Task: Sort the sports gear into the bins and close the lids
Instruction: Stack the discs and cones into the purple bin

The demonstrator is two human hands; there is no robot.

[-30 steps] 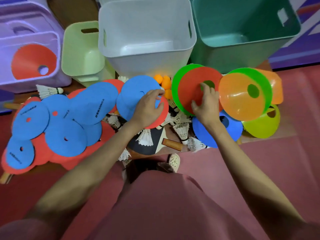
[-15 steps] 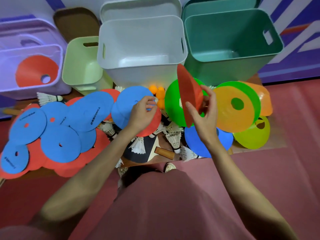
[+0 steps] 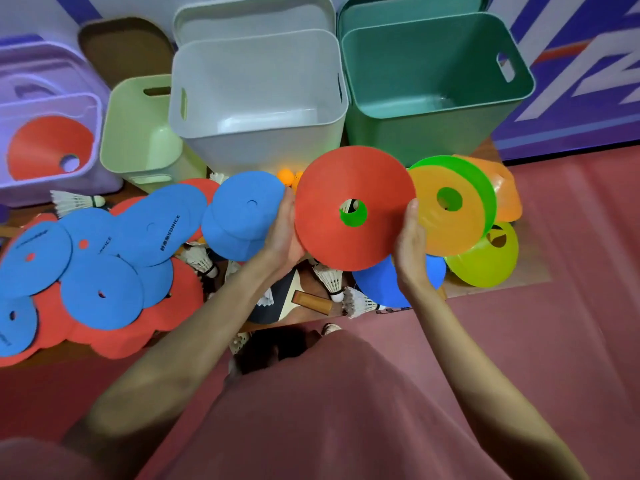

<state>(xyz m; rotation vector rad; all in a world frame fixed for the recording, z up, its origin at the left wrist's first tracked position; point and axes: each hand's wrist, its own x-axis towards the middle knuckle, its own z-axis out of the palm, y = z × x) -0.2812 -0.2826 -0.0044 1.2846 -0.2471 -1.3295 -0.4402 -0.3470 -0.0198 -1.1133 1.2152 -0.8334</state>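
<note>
Both hands hold 1 red cone disc [image 3: 349, 188] by its rim, the left hand [image 3: 282, 233] curled on its left edge and the right hand [image 3: 410, 244] on its right edge, fingers mostly hidden behind it. The disc is round, with no long axis; its broad face tilts up toward the camera, and green shows through its centre hole.

Beyond the grip stand 4 open bins: a white bin [image 3: 258, 98] straight ahead, a teal bin [image 3: 433, 84] to its right, a pale green bin [image 3: 138, 133] and a purple bin [image 3: 52, 109] to the left. The purple bin holds 1 red disc [image 3: 45, 143].

Right of the grip lie an orange disc [image 3: 450, 230] over a green one, 1 further orange cone and 1 yellow-green cone [image 3: 485, 261]. Left of it sprawls a pile of flat blue discs [image 3: 100, 292], about 9, over red ones I cannot count. At least 5 shuttlecocks [image 3: 74, 201] show around and under the grip, plus 2 orange balls [image 3: 285, 175] just behind it.
</note>
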